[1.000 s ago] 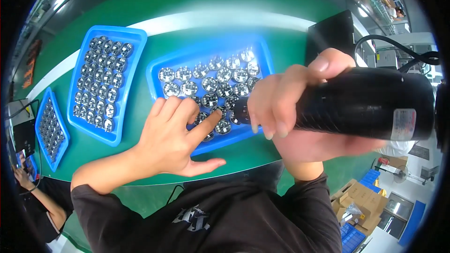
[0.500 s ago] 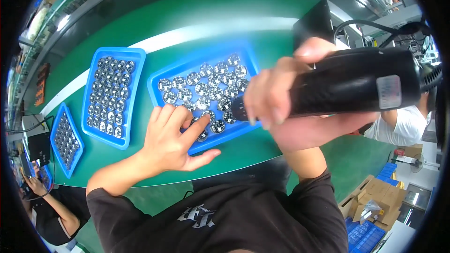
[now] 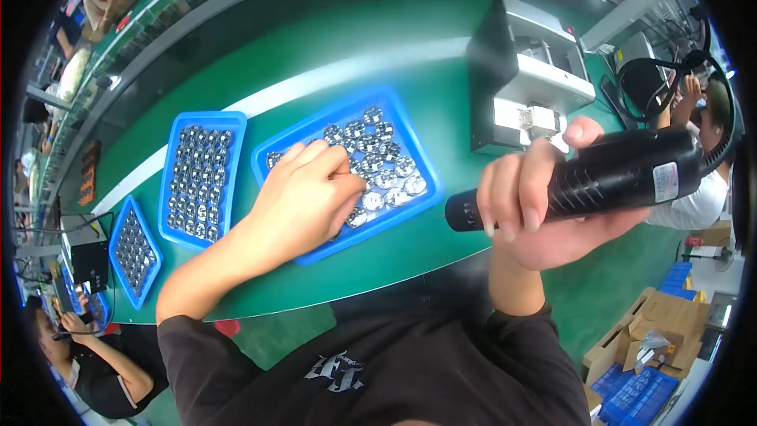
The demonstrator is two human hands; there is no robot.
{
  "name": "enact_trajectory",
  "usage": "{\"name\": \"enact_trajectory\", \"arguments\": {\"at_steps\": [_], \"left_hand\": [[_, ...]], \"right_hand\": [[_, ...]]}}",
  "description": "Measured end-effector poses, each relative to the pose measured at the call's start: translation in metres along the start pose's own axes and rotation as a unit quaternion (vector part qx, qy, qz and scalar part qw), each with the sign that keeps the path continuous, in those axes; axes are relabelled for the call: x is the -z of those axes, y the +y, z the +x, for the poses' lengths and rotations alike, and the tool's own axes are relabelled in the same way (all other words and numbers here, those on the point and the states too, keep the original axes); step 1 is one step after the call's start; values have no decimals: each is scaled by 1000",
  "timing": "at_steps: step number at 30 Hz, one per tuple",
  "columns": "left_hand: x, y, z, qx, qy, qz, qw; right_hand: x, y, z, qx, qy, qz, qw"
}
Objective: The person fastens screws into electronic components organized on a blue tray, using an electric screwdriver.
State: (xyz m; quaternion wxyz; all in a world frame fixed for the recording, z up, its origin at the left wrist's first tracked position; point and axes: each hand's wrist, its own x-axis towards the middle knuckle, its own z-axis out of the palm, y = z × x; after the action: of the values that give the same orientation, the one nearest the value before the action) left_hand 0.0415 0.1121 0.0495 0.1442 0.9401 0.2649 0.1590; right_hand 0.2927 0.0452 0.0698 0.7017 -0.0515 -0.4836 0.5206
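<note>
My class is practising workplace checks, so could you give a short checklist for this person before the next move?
1. Black tool gripped by right hand: ok.
2. Tool's nose clear of the round parts: ok, it shows right of the rightmost blue tray.
3. Left hand apart from the nose: ok.
4. Part gripped by left hand: cannot tell, hidden.
5. Tool switched off: cannot tell.

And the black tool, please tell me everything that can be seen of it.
The tool is a thick, plastic-looking black cylinder with a narrower nozzle, slanting ridges, a pale label toward the rear and a ribbed cord behind. The right hand grips it in the air, nozzle pointing left toward the nearest tray. Whether it runs cannot be told.
</note>
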Motion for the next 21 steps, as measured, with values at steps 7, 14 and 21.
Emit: {"name": "enact_trajectory", "arguments": {"at_steps": [7,14,21], "left_hand": [[-5,5,6,63,23,32,997],[-5,14,4,80,9,14,997],[-6,13,14,32,-75,59,995]], "right_hand": [[6,-14,-37,28,54,28,998],[8,-12,-61,23,121,18,992],[7,-12,-67,3,146,19,989]]}}
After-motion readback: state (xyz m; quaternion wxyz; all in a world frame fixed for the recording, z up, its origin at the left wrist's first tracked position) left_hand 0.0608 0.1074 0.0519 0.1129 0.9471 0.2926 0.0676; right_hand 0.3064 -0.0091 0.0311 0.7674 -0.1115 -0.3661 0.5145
